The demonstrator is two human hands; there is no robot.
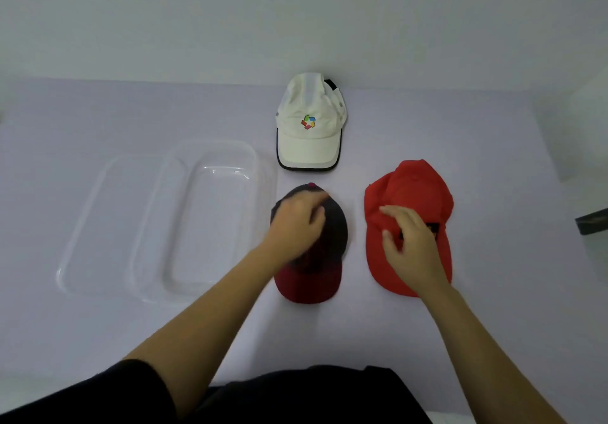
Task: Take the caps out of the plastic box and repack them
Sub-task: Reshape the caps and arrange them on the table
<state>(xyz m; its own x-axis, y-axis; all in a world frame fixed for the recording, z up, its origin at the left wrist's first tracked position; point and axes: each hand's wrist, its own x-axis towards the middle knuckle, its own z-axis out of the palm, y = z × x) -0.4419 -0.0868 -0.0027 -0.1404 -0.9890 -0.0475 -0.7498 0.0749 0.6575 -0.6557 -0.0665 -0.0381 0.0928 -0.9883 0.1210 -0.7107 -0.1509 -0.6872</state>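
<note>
The clear box [158, 223] is lying empty, with all three caps right of it. My left hand [296, 223] is resting curled on the dark cap [329, 246] beside the box, gripping nothing I can tell; my right hand [411, 242] is hovering loosely open over the red cap [411, 190], the white cap [309, 124] sitting beyond.

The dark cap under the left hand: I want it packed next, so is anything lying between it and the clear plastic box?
Nothing visible does. The dark cap, under the left hand, lies just right of the plastic box, which looks empty. The white cap and red cap lie off that path.
</note>
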